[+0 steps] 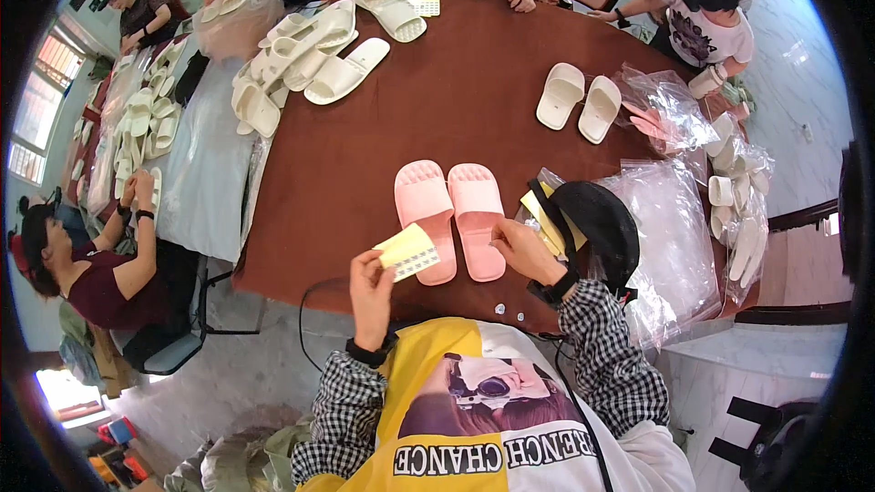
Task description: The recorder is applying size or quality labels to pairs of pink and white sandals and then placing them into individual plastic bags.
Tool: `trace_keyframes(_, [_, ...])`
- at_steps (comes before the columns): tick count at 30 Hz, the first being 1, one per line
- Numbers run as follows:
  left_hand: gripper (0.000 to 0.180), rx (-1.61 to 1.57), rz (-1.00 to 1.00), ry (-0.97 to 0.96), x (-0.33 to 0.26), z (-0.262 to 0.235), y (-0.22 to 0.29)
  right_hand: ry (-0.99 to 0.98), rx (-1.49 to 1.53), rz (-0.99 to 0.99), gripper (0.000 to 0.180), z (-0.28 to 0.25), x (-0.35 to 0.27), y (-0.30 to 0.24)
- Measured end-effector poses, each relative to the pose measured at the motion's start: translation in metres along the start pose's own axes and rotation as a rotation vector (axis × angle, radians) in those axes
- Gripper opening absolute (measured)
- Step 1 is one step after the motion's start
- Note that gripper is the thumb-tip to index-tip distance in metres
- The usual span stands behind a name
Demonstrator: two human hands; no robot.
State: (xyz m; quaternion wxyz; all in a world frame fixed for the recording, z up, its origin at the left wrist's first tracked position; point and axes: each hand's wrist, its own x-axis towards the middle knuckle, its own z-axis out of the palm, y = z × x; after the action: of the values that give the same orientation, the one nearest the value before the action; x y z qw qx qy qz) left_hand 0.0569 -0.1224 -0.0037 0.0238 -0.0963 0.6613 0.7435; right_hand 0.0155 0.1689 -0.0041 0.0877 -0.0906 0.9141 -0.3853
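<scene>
A pair of pink slippers stands side by side in front of me, the left slipper (pixel 425 191) and the right slipper (pixel 475 193), toes pointing away. My left hand (pixel 371 290) pinches a yellow-backed sheet of small printed labels (pixel 407 253), which overlaps the left slipper's heel half. Over the right slipper's inner sole, near its right edge, is my right hand (pixel 527 250). Its thumb and fingertips are pressed together; anything between them is too small to make out.
A black cap (pixel 597 232) and clear plastic bags (pixel 670 246) lie right of my right hand. Cream slippers stand at the far right (pixel 561 91) and pile up at the far left (pixel 314 46). Another label sheet (pixel 421 0) lies at the back. Several people sit around the brown-covered table (pixel 365 155).
</scene>
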Motion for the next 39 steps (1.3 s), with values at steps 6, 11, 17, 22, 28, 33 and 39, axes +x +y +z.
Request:
trace_keyframes(6, [0.038,-0.625,-0.195,0.062,0.007,-0.027,0.012,-0.051,-0.15,-0.001,0.014,0.025,0.009,0.032])
trace_keyframes(11, [0.035,-1.162,-0.288,-0.085,0.001,-0.043,-0.004,-0.081,-0.328,0.004,0.014,0.032,0.017,0.03])
trace_keyframes(17, [0.034,-1.137,-0.342,-0.069,-0.001,-0.037,-0.014,-0.087,-0.405,0.008,0.014,0.04,0.02,0.034])
trace_keyframes(22, [0.034,-1.113,-0.359,-0.08,-0.001,-0.034,-0.014,0.008,-0.361,0.007,0.013,0.044,0.021,0.038])
trace_keyframes(28, [0.036,-1.121,-0.4,-0.08,0.0,-0.031,-0.015,0.04,-0.309,-0.031,0.015,0.042,0.021,0.043])
trace_keyframes(33, [0.023,-1.219,-0.447,-0.039,0.001,-0.028,-0.01,0.062,-0.218,-0.029,0.016,0.038,0.013,0.04])
trace_keyframes(39, [0.017,-1.563,-0.428,-0.039,0.001,-0.023,0.001,0.08,-0.179,0.022,0.017,0.046,0.007,0.038])
